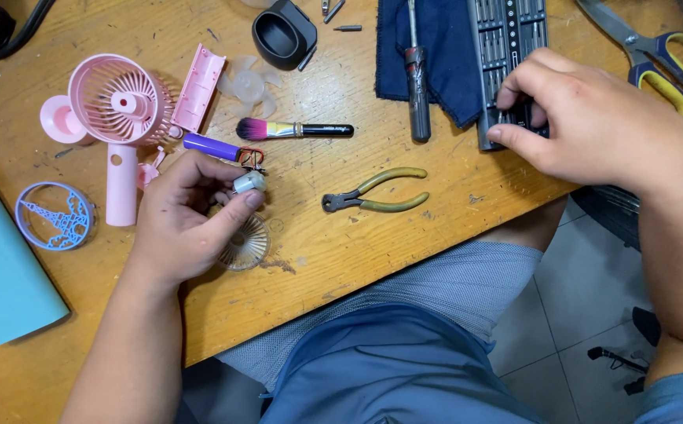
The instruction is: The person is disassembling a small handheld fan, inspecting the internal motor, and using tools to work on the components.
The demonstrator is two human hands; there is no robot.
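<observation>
my left hand pinches a small silver motor between thumb and first finger, fingers narrow and curled around it. thin wires run from the motor up to a purple battery just past my fingertips. under my thumb lies a clear round grille, flat on the wooden table. the table edge runs slanted just below my wrist, with my lap beyond it.

to the outer side of my left hand stands out a pink fan body lying flat, touching nothing i hold. a pink cover lies beside it, and a clear fan blade next to that. a blue round ring and a light blue flat box sit farther out, near the table's side.

between my two hands there is open room. only green-handled pliers and a makeup brush with a pink tip lie there, well apart from my fingers.

my right hand rests on a dark bit case, fingers bent and close together on its near end. i cannot tell if they pinch a bit. the case sits partly on a dark blue cloth, with a screwdriver on it. yellow-handled scissors lie past my knuckles. a black cup-shaped part sits near the far edge.
</observation>
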